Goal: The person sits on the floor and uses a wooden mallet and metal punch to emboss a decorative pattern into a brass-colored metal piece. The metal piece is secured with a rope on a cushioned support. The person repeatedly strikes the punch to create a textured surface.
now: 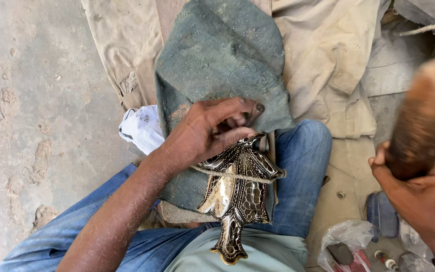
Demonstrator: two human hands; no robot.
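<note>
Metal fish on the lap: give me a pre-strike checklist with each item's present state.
1. Metal fish lies on the green cloth over the knee: ok.
2. Cord crosses the fish's body: ok; whether it is tight, cannot tell.
3. Left hand holds a thin dark tool at the fish's upper end: ok.
4. Tool tip touching the metal: cannot tell, fingers hide it.
5. Right hand grips the wooden mallet, raised at the right: ok, though blurred.
6. Left fingers away from the tool's top end: ok.

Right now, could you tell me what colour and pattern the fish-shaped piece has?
The fish-shaped piece is shiny brass and black, with scale-like engraving, in the head view.
</note>
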